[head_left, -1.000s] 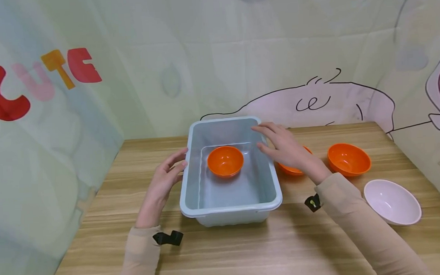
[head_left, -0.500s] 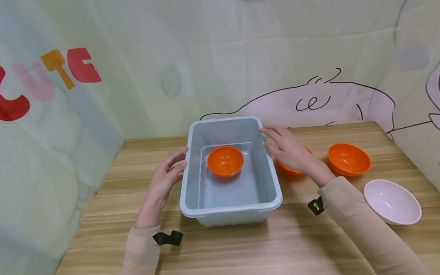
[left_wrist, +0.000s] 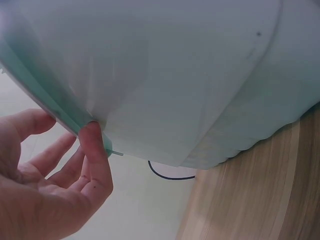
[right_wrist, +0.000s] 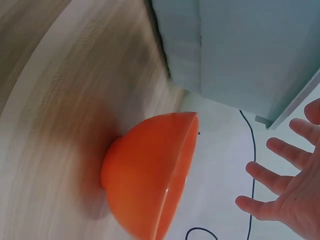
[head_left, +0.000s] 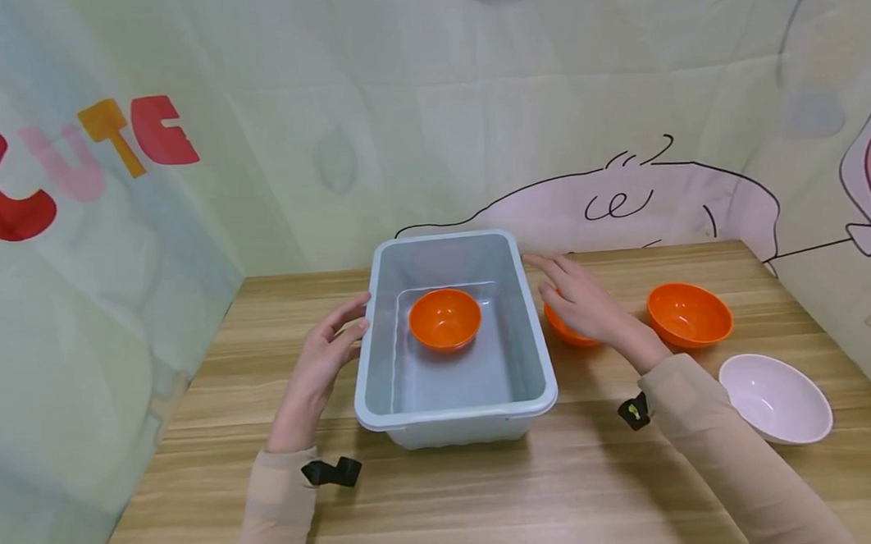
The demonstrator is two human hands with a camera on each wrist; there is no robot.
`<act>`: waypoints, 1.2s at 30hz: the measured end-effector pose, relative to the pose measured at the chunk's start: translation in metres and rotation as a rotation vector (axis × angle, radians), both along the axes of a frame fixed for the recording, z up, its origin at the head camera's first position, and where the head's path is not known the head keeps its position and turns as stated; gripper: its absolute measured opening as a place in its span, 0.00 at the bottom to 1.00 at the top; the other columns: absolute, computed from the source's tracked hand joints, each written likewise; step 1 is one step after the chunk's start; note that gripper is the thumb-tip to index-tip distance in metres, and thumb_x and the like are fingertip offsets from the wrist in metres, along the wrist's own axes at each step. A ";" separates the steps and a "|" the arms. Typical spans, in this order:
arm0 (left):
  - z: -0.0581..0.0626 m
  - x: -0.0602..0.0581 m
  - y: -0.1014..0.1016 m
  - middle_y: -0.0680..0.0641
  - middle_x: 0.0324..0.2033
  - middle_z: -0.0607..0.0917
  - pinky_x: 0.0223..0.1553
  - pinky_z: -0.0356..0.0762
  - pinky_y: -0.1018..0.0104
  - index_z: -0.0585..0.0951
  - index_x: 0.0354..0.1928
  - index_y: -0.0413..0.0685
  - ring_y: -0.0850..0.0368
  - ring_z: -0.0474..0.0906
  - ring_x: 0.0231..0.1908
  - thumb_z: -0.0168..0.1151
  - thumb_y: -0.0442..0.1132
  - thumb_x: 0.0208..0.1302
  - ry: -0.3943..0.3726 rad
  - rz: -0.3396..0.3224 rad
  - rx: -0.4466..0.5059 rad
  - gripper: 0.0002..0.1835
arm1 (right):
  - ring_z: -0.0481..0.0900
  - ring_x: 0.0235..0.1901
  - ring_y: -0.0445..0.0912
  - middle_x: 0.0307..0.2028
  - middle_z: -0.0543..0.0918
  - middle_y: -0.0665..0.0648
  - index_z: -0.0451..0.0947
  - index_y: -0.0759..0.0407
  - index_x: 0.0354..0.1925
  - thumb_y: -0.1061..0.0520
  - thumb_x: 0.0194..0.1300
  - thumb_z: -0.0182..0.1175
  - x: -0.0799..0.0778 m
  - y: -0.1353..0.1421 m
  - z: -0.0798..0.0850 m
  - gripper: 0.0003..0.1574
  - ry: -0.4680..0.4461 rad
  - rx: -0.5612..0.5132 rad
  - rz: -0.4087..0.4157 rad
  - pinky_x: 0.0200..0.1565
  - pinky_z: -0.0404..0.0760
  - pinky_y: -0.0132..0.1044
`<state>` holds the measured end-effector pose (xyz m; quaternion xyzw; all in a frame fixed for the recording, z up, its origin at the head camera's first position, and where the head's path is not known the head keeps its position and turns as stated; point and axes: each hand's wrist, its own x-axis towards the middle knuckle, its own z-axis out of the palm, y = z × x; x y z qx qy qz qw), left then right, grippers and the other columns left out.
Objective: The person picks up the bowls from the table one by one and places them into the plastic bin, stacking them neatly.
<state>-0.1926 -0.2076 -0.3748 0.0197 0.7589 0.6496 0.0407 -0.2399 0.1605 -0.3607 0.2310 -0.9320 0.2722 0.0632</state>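
1. Around the tub (head_left: 455, 434), with 12 o'clock away from the person, the left hand (head_left: 324, 348) is at 9. Its thumb and fingers are bent and take the rim by its edge, one fingertip tucked against the underside; this looks meant to steady the tub rather than lift it.

2. The right hand (head_left: 581, 301) is near 3, its fingers spread and holding nothing. The fingertips are just beside the rim, and the palm hangs over the near orange bowl (head_left: 573, 334) without gripping it, to judge by the right wrist view.

3. The inner orange bowl (head_left: 445, 321) sits upright on the tub's floor, near the middle, a little towards 12. Bare floor surrounds it, so the walls probably serve to contain it rather than prop it.

4. On the table (head_left: 448, 505), the near orange bowl is at 3, close to the tub; the far orange bowl (head_left: 691, 314) lies further out at 3, and the pale bowl (head_left: 776, 398) between 3 and 4. All are mouth up, within the right hand's likely reach.

5. The tub's 3 o'clock wall separates the right hand from the inner orange bowl. The right sleeve (head_left: 733, 445) passes close by the pale bowl, while the cloth backdrop (head_left: 429, 141) bounds the 12 o'clock side.
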 end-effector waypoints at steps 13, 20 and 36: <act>0.000 0.000 0.000 0.45 0.63 0.71 0.47 0.79 0.70 0.68 0.68 0.55 0.66 0.78 0.47 0.57 0.48 0.69 0.002 -0.003 -0.002 0.27 | 0.57 0.68 0.64 0.70 0.61 0.63 0.55 0.50 0.73 0.46 0.72 0.48 0.000 0.011 -0.010 0.35 -0.079 0.084 -0.041 0.68 0.50 0.67; 0.001 0.001 0.000 0.45 0.63 0.71 0.46 0.79 0.69 0.68 0.68 0.55 0.66 0.78 0.47 0.57 0.48 0.69 0.000 0.003 0.003 0.27 | 0.57 0.67 0.68 0.69 0.61 0.64 0.58 0.52 0.71 0.44 0.69 0.53 -0.001 0.017 -0.014 0.37 -0.093 0.141 -0.056 0.67 0.49 0.67; 0.001 0.000 0.001 0.45 0.63 0.71 0.48 0.79 0.68 0.68 0.68 0.56 0.64 0.77 0.49 0.57 0.48 0.69 -0.004 0.000 -0.003 0.27 | 0.53 0.67 0.70 0.71 0.57 0.65 0.58 0.48 0.71 0.37 0.61 0.60 -0.004 0.028 -0.022 0.45 -0.158 0.257 -0.095 0.63 0.50 0.72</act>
